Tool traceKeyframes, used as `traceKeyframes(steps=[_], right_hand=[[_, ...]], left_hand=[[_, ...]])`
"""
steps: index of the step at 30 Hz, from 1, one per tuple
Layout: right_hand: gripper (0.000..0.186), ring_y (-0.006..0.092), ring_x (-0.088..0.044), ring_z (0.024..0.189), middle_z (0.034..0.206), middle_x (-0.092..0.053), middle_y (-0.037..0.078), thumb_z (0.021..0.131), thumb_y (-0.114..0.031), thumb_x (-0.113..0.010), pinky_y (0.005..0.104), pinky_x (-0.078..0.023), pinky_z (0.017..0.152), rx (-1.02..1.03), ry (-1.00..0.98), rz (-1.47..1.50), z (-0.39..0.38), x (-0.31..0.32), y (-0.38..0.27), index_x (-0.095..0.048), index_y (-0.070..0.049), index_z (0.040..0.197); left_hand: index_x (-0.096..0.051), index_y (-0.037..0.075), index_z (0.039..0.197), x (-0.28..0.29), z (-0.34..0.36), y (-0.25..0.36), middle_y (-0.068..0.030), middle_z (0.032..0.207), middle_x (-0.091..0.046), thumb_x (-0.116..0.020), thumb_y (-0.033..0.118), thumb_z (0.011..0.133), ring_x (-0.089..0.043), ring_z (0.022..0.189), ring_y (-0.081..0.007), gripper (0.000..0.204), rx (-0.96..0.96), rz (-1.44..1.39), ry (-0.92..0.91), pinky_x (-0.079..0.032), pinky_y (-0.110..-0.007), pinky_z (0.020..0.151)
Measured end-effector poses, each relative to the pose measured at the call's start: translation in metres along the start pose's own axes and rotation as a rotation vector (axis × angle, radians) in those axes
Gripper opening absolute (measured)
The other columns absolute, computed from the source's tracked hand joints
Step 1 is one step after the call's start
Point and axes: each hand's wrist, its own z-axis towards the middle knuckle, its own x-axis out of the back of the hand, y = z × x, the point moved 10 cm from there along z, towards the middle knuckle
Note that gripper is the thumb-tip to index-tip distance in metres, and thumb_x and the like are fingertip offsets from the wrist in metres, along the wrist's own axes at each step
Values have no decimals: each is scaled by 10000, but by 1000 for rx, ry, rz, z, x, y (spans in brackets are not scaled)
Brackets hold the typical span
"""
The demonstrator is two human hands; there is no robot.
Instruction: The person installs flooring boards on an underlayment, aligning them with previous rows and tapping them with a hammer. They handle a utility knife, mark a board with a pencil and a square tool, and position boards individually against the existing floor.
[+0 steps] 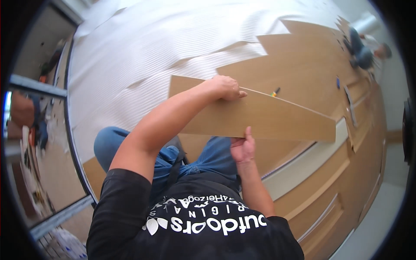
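Note:
A long light-brown floor plank [286, 118] is held tilted above my jeans-clad legs. My left hand [225, 88] grips its upper edge, with fingers closed over it, and my forearm crosses the plank's left part. My right hand [242, 147] holds the lower edge from beneath, thumb on the face. A small tool with a yellow-and-dark handle [275, 92] shows just past the plank's upper edge.
Wavy white underlay [130, 47] covers the far left floor, beside laid planks [303, 56] in stepped rows. Another person [364, 52] crouches at upper right near a blue object [338, 82] and grey bar [349, 104]. A dark-framed glass partition [39, 84] borders the left.

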Motion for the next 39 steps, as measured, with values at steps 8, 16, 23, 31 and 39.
traceKeyframes(steps=[8,16,23,31,39], right_hand=[[551,301,-623,1248,1392,-642,90,1036,-515,-541,489,-523,1049,-26,-171,158,33,47,-88,-574,-115,1414],[729,336,-419,1431,1568,-467,84,1017,-634,-488,527,-347,1193,86,11,6,101,-19,-58,-447,-122,1534],[753,327,-462,1388,1517,-521,83,984,-661,-546,513,-355,1186,-317,18,-115,102,-80,159,-488,-104,1488],[644,359,-532,1349,1459,-563,175,1066,-534,-467,519,-429,1147,-176,104,-162,209,-14,113,-471,-28,1466],[471,238,-705,932,1153,-694,142,1110,-466,-381,373,-585,768,-296,393,-937,270,91,144,-561,-55,1253]], left_hand=[[-756,60,920,17,-100,-136,-192,911,-750,-363,464,1087,-717,934,-377,588,108,114,294,-554,-491,876],[-725,34,892,-11,-229,-333,-232,888,-720,-437,515,1049,-681,909,-422,582,427,-12,117,-515,-524,830],[-716,-26,783,-117,-221,-372,-315,785,-651,-478,647,996,-652,795,-477,744,666,-438,322,-499,-526,746],[-704,81,719,-246,-285,-458,-224,772,-673,-425,596,1024,-637,786,-478,660,675,-286,401,-486,-551,687],[-727,90,770,-293,-322,-587,-210,769,-677,-446,644,1001,-656,777,-440,662,845,-220,273,-499,-524,695]])
